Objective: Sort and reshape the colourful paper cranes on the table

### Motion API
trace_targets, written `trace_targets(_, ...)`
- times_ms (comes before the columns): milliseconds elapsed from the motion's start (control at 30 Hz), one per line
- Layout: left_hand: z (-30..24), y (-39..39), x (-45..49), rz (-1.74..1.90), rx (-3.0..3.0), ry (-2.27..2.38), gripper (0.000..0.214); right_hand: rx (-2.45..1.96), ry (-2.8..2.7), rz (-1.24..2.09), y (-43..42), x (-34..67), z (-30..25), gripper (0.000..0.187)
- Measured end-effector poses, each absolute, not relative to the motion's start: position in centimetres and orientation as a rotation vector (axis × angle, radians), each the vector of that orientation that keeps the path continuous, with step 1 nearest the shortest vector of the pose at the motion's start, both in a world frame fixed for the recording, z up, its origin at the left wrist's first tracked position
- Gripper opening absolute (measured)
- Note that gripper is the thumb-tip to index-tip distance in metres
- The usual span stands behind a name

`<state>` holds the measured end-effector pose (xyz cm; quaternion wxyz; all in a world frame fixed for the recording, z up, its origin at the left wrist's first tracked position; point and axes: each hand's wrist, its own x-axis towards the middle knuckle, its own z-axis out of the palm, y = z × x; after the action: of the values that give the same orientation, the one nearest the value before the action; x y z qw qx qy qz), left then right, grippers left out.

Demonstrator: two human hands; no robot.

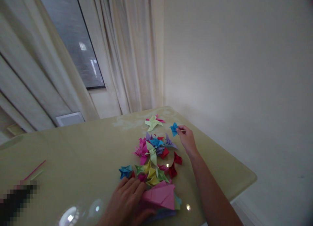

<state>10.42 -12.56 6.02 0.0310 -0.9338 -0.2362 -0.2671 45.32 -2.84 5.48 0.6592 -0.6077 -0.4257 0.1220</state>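
Note:
My right hand [187, 136] pinches a small blue origami flower [173, 129] above the table's right side, between thumb and fingertips. My left hand [128, 196] lies low over the table with its fingers stretched toward the small folded flowers and its thumb apart; whether it presses on anything is hard to see. Beside it is a pink folded paper piece [160, 196], with pale blue and lilac paper partly hidden underneath. Just beyond sit small folded flowers, among them a yellow one [151, 175], a blue one [125, 171] and a red one [172, 170].
A pile of larger paper flowers, including a magenta one [141, 150], lies mid-table. Farther back is a pale green flower [153, 122]. Thin pink [34, 170] and green sticks lie left. The table [80, 154] meets a wall at right; curtains [132, 56] hang behind.

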Motion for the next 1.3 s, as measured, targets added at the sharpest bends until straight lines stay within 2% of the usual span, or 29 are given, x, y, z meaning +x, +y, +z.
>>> trace_targets(200,5.7,-12.6,9.4,-0.768,-2.805,-0.679,0.044,-1.369,-1.007,0.236,-2.9,44.7,5.5,0.039)
trace_targets(400,7.1,-9.3,11.3,-0.841,-2.875,-1.017,0.034,-1.582,-1.141,0.045,-3.3,45.1,4.5,0.012)
trace_targets(467,7.8,-6.9,12.7,-0.831,-2.867,-1.142,0.054,-1.682,-1.193,-0.011,-3.4,45.3,3.8,0.009)
trace_targets(533,8.2,-4.5,14.4,-0.669,-2.885,-1.269,0.079,-1.761,-1.250,0.045,-3.4,45.4,3.1,0.013)
trace_targets(600,8.4,-2.5,16.0,-0.436,-2.928,-1.344,0.093,-1.794,-1.311,0.139,-3.3,45.1,2.5,0.018)
trace_targets(733,8.1,0.0,18.3,-0.104,-2.989,-1.352,0.102,-1.688,-1.408,0.330,-3.0,43.6,2.3,0.026)
trace_targets(867,7.1,2.3,18.6,-0.033,-2.971,-1.359,0.099,-1.536,-1.445,0.548,-3.4,41.9,3.1,0.030)
trace_targets(900,6.9,2.9,18.4,-0.043,-2.959,-1.373,0.095,-1.500,-1.464,0.574,-3.6,41.5,3.3,0.042)
trace_targets(1000,6.7,3.9,17.4,-0.106,-2.927,-1.412,0.089,-1.389,-1.546,0.618,-4.1,40.6,3.4,0.095)
trace_targets(1067,7.3,4.2,16.6,-0.158,-2.929,-1.408,0.092,-1.393,-1.580,0.623,-4.1,40.2,3.4,0.110)
trace_targets(1233,9.7,4.8,14.0,-0.160,-2.930,-1.449,0.098,-1.589,-1.617,0.558,-3.8,40.2,3.8,0.087)
trace_targets(1300,9.9,4.9,12.9,-0.127,-2.930,-1.482,0.101,-1.587,-1.634,0.562,-3.9,40.8,4.0,0.086)
